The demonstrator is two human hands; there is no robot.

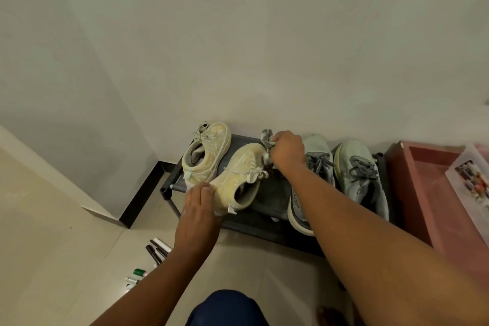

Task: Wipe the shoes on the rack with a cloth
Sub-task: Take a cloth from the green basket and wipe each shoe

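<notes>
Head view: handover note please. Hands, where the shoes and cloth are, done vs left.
Left hand: flat, fingers straight, steadying the near cream shoe at its heel side.
Right hand: holds the bunched grey cloth at that shoe's toe.
On the rack: second cream shoe behind it at left, two grey-green sneakers at right.
Done: cannot tell which shoes are already wiped.
Left: finish this shoe, then check the others.
</notes>
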